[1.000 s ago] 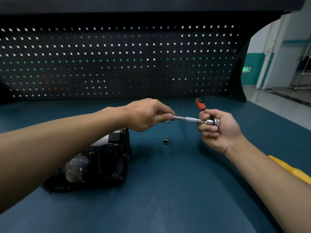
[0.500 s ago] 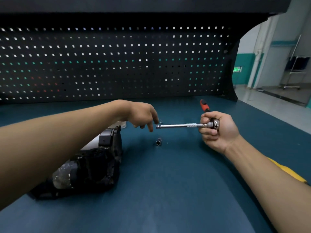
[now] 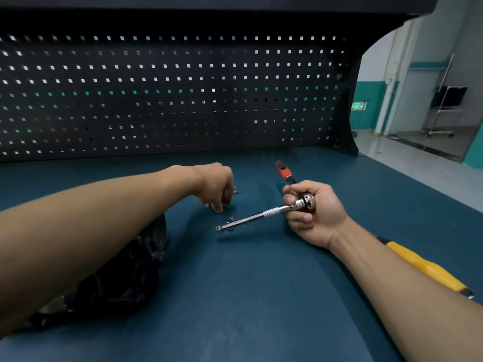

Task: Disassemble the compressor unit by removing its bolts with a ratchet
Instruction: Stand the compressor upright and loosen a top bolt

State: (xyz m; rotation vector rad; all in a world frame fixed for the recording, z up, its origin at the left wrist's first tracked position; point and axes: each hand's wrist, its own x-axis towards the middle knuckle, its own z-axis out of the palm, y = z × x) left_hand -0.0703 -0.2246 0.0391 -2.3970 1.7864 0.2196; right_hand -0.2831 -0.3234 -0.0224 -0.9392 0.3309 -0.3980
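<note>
Right of the compressor, which lay under the left forearm, a ratchet seemed ready for a socket.
The right hand gripped the ratchet at its head, its bare extension bar aimed toward the compressor, probably to take a socket. The left hand hung curled over the bench just past the compressor; whether it pinched anything could not be told.

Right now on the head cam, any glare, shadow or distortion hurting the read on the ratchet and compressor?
Head view: wide-angle distortion bows the pegboard rows; the ratchet is sharp, with glints on its chrome head; the compressor sits in deep shadow under the left forearm, detail mostly lost; the hall at right is brighter, not blown out.
</note>
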